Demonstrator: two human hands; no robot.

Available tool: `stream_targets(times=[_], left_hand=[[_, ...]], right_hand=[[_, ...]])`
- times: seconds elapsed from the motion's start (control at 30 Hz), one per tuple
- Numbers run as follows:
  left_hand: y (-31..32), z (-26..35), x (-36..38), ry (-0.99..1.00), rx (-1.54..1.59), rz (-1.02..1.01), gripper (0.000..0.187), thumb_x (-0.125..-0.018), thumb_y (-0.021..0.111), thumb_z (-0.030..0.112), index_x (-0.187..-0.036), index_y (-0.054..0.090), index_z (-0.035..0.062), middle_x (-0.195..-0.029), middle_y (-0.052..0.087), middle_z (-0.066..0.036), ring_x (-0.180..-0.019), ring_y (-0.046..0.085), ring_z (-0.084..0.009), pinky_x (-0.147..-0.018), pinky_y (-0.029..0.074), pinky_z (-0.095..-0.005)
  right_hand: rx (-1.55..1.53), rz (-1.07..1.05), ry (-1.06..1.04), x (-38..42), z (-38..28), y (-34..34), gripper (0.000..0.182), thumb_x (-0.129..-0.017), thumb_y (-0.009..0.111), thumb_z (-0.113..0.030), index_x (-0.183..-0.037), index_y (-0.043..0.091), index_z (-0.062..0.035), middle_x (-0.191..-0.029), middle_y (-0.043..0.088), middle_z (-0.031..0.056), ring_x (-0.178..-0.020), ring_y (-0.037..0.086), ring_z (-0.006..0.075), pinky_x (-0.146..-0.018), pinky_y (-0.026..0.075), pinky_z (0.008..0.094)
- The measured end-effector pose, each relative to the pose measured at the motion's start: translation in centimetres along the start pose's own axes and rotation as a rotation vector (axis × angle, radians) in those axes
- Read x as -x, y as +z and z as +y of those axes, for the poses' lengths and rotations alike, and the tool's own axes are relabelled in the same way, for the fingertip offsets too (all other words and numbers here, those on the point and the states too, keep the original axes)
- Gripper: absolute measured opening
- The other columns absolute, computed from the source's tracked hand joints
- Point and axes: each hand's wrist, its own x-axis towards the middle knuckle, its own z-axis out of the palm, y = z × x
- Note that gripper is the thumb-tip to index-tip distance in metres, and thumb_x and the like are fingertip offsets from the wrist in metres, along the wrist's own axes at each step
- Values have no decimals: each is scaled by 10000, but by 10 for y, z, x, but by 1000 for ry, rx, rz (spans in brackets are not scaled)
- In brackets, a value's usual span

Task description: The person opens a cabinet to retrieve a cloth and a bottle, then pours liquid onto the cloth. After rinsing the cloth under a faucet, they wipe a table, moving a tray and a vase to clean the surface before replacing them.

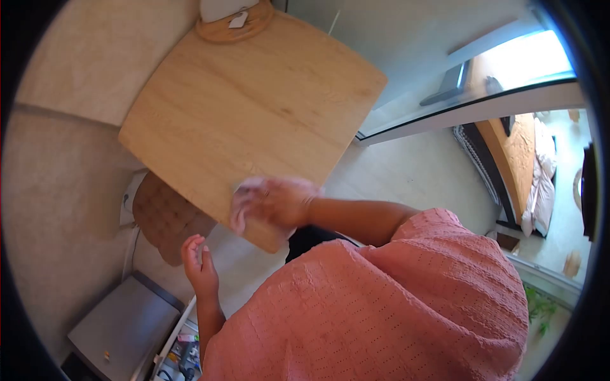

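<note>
My right hand (276, 202) rests on the near corner of a light wooden table (254, 101), blurred by motion. It presses a pale white cloth (243, 188) flat against the tabletop, and its forearm reaches in from my pink-sleeved shoulder. My left hand (200, 261) hangs below the table edge with fingers spread and upright. It holds nothing and hovers just beside a brown quilted chair cushion (164, 216).
A round wooden base with a white object (232, 24) sits at the table's far corner. A grey box (124, 325) stands on the floor at lower left, with small items beside it. A bed (532, 166) shows at the right, beyond a glass door frame (470, 111).
</note>
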Motion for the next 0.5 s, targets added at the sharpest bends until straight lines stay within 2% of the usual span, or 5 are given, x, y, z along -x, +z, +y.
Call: stream_targets(times=[0.2,0.33,0.37,0.47,0.5], left_hand=[[4,-7,-7,-97,98,1,193,-840,490,-55,-1003,562,22,-1163,505,-116,-1124,501,-224,-994,380,-335],[-4,-10,-4,-10,-112,-46,175,-830,500,-52,-973,564,25,-1156,506,-120,-1118,503,-238,-988,380,-339],[-8,-7,-3,-9,-141,-37,164,-828,504,-49,-961,565,25,-1151,508,-119,-1115,503,-239,-981,382,-342],[-21,4,-15,18,-188,-28,145,-826,518,-43,-943,569,26,-1143,514,-117,-1109,503,-241,-969,391,-352],[-19,8,-25,44,-192,-11,137,-826,528,-39,-937,572,27,-1140,518,-116,-1106,504,-243,-964,397,-361]], right_hand=[[91,212,1013,107,204,-48,444,-941,407,-414,-1371,427,-308,-1491,307,61,-1384,259,259,-1076,311,408],[432,290,1193,158,300,-45,516,-902,453,-455,-1374,437,-246,-1480,330,77,-1366,290,295,-1061,284,439],[365,422,1221,159,306,-40,573,-868,502,-466,-1368,448,-192,-1469,345,91,-1358,301,308,-1050,284,433],[533,-400,1292,54,175,-140,716,-801,562,-407,-1376,381,-20,-1444,341,186,-1359,291,341,-1050,288,427],[-188,105,1091,68,161,-115,756,-752,555,-323,-1329,322,106,-1336,391,276,-1323,312,390,-1089,259,465]])
